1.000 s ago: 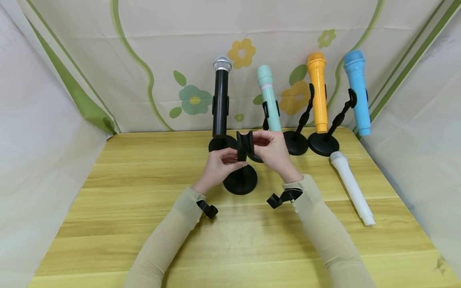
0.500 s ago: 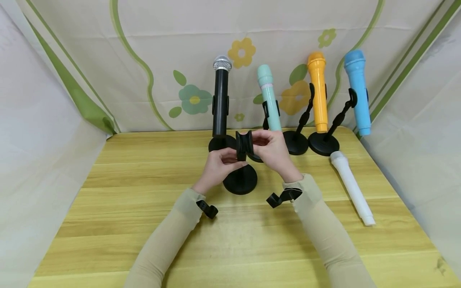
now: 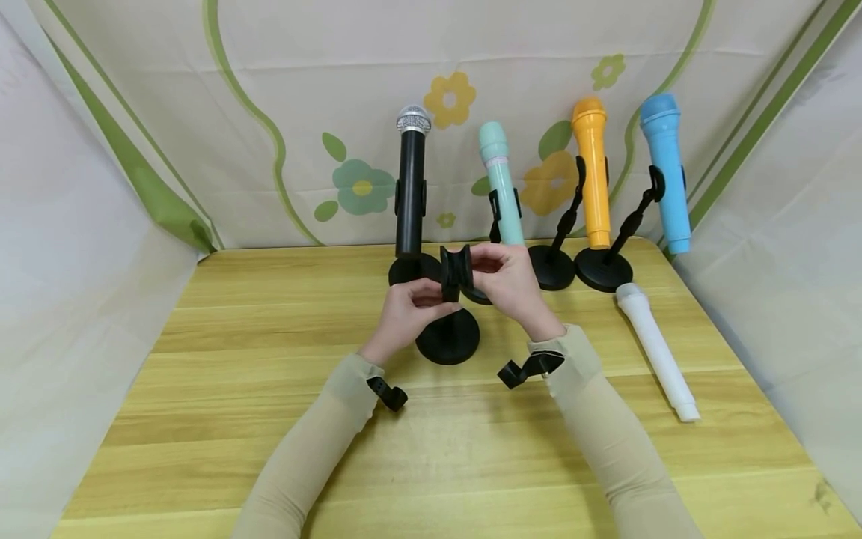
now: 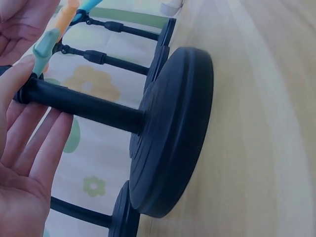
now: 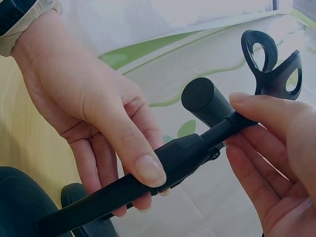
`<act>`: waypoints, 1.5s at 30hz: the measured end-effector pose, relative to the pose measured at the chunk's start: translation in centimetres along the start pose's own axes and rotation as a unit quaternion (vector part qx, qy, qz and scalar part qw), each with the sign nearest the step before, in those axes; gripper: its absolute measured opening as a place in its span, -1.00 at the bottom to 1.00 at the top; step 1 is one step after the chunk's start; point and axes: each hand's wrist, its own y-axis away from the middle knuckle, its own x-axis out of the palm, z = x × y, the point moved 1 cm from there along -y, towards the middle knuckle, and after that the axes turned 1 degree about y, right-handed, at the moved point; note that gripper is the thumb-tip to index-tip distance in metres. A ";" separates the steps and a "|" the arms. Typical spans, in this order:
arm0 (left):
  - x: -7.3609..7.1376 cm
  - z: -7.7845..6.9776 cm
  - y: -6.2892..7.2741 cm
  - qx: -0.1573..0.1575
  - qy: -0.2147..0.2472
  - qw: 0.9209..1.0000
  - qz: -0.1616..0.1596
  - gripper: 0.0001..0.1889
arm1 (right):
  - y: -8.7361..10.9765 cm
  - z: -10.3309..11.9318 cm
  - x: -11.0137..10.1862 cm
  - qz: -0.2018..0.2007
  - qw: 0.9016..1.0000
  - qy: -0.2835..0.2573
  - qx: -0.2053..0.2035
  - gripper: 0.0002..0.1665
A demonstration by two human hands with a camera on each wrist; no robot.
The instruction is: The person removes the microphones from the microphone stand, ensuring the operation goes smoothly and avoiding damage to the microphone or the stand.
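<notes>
centrally, 2 hands gripping stand, far from table's side edges

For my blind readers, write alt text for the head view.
A left hand and right hand grip a black microphone stand on a table; four mounted microphones stand behind, and a white microphone lies at right.

One stand rests before four mounted microphones, left of a loose microphone lying on the table.

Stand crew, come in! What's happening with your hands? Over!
Left hand gripping black stand, right hand pinching higher, just under its clip. Clip holding no microphone. Other stands close behind; white microphone lying off to the right.
</notes>
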 end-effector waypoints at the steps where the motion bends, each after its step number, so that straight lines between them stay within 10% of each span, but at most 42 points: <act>1: 0.0 0.0 0.1 0.000 0.000 1.000 -0.001 -0.82 | 0.0 0.0 0.0 0.000 1.000 0.000 0.000 -0.85; 14: 0.4 -3.1 0.7 0.000 -0.008 1.000 -0.016 -0.83 | 0.0 0.0 0.1 0.003 1.000 0.008 0.008 -0.83; 21: 0.2 -0.2 0.2 -0.005 -0.011 1.000 -0.020 -0.81 | 0.0 -0.1 0.0 0.007 1.000 0.008 -0.005 -0.83; 45: 0.0 -0.2 0.3 -0.007 0.004 1.000 -0.002 -0.79 | 0.4 -0.8 0.0 0.013 1.000 0.021 0.016 -0.82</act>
